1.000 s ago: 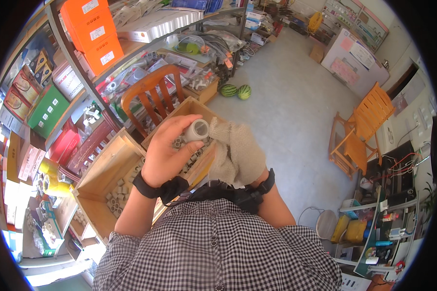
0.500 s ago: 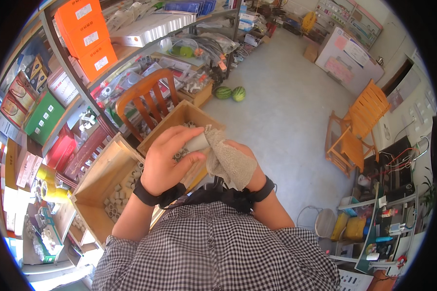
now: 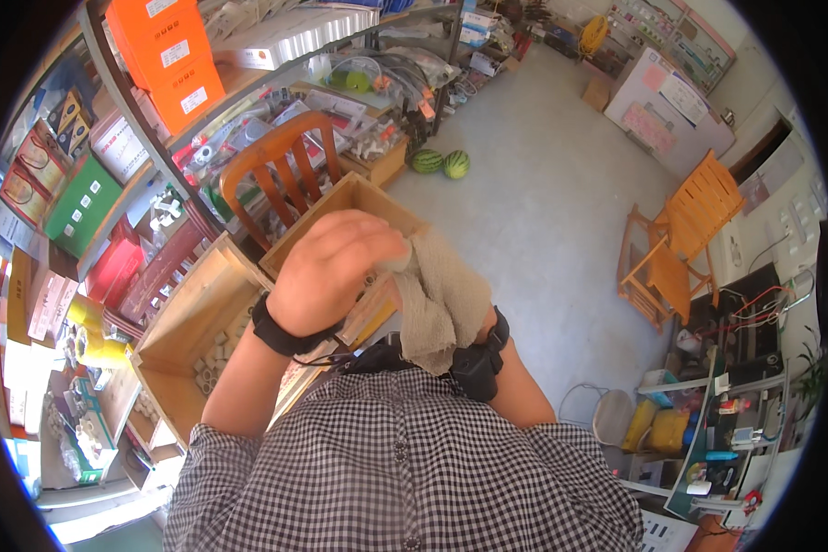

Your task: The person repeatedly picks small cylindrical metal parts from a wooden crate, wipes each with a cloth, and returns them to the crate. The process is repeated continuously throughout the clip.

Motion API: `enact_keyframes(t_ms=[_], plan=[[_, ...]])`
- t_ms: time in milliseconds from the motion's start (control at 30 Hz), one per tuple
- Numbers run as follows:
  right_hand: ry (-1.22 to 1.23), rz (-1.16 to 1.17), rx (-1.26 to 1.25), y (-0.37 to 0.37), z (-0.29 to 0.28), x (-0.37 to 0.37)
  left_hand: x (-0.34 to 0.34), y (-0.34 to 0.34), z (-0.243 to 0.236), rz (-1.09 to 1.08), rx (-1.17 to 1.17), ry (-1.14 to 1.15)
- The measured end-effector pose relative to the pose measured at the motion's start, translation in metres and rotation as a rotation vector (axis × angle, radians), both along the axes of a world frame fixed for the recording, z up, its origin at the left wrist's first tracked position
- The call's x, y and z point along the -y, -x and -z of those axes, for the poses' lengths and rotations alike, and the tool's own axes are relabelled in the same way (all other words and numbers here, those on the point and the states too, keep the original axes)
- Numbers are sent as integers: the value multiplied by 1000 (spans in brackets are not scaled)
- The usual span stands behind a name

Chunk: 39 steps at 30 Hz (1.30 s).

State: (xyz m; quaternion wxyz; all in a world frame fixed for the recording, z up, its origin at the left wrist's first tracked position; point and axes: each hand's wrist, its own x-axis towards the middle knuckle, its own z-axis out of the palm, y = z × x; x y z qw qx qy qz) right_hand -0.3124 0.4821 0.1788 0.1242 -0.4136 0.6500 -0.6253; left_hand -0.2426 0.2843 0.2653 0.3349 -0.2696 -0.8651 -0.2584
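Note:
In front of my chest, my left hand (image 3: 336, 267) has its fingers curled round a short grey-white plastic pipe fitting; only a sliver of the fitting (image 3: 396, 263) shows at the fingertips. Against its right end lies a beige terry cloth (image 3: 446, 299). My right hand is almost wholly covered by this cloth and grips it from the right side; its fingers are hidden. Below and left of my hands stands a wooden box (image 3: 177, 354) with several small grey-white pipe fittings (image 3: 213, 354) in it. A second wooden box (image 3: 354, 190) stands beyond my left hand.
A wooden chair (image 3: 281, 166) stands behind the boxes, against shelves with orange boxes (image 3: 182, 87) and a green box (image 3: 90, 204). Two watermelons (image 3: 442, 164) lie on the floor ahead. At the right are a wooden reclining chair (image 3: 681, 248) and a cluttered rack (image 3: 708, 442).
My left hand has rolled over, its back now upward, and covers most of the fitting. The cloth and my right hand have turned, and the cloth hangs over more of the right hand.

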Motion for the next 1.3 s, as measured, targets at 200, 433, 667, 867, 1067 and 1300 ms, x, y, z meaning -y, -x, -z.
enact_keyframes(t_ms=[200,433,667,867,1067,1300], plan=[[47,-35,365,1,-13,3,13,14,20,-73,78,-157],[-32,245,-444,-6,-39,6,45,26,47,-202,348,-464],[-183,422,-415,-9,-54,16,119,-1,43,-394,349,-180],[-602,541,-666,-20,-81,32,231,-39,63,-545,622,-133],[-411,553,-540,-19,-75,40,304,-80,201,-701,1044,-11],[-365,600,-564,-5,-47,53,280,-105,316,-518,1459,21]])
